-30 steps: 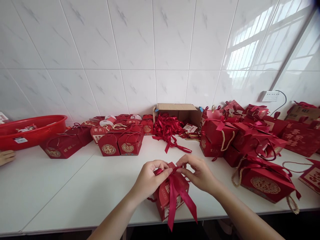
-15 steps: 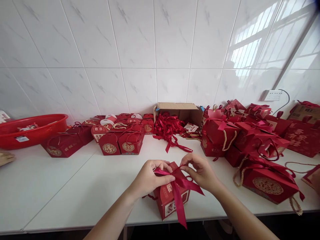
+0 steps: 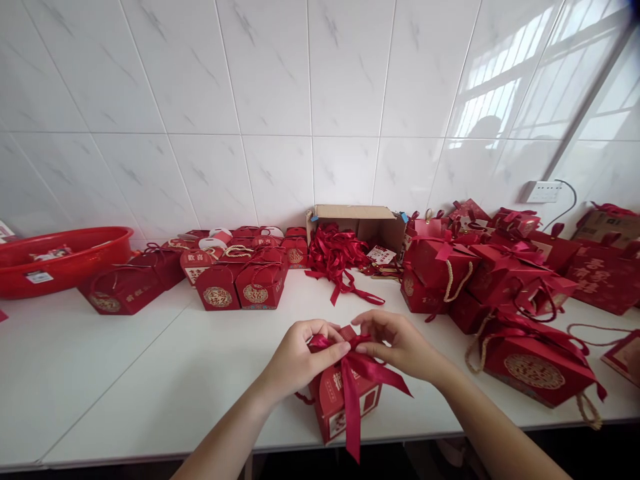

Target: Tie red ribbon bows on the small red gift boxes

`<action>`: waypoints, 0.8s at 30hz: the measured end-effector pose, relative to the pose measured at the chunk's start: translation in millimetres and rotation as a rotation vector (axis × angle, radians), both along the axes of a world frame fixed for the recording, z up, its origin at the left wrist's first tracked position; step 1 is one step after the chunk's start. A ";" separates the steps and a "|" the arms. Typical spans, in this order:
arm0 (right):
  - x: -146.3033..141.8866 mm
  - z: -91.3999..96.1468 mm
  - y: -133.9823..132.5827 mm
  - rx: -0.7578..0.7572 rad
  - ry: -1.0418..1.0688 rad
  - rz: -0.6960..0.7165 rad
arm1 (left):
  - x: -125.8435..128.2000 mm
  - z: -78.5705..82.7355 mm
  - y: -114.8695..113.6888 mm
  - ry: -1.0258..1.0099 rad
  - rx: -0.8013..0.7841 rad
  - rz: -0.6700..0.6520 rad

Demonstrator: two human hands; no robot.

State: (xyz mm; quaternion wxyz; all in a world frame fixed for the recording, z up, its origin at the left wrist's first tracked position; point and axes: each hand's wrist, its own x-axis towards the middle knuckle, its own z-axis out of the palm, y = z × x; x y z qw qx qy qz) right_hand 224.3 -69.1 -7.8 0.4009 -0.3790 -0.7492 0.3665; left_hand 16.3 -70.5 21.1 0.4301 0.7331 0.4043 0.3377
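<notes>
A small red gift box [image 3: 331, 400] with gold lettering stands at the table's front edge between my hands. A dark red satin ribbon [image 3: 353, 407] lies across its top, one tail hanging down the front and another pointing right. My left hand [image 3: 311, 350] is closed on the ribbon, thumb and fingers pinching a loop at the box's upper left. On the other side, my right hand [image 3: 393, 341] pinches the ribbon near the knot, thumb low and fingers curled above it. The knot itself is partly covered by my fingers.
Finished-looking red boxes [image 3: 260, 283] stand at the back left beside a red plastic basin [image 3: 100, 257]. A cardboard carton [image 3: 353, 212] holds a heap of red ribbons [image 3: 337, 250]. More boxes with rope handles [image 3: 535, 363] crowd the right.
My right fingers have shifted slightly left toward the knot. The front ribbon tail has swung a little left. Another person's hand at the far left edge has left view.
</notes>
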 end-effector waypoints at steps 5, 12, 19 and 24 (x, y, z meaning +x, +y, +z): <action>-0.7 3.8 -1.2 0.140 -0.051 -0.006 | 2.4 -2.9 1.4 0.019 0.002 0.008; -5.2 5.5 -3.9 0.150 0.025 0.017 | 3.4 -9.5 3.2 -0.040 -0.029 -0.004; -6.6 2.9 -1.1 0.157 0.067 -0.040 | 1.5 -10.5 8.2 -0.057 -0.016 -0.004; -3.4 2.4 -1.7 0.156 0.054 -0.041 | -0.6 -12.4 10.1 -0.064 -0.030 -0.024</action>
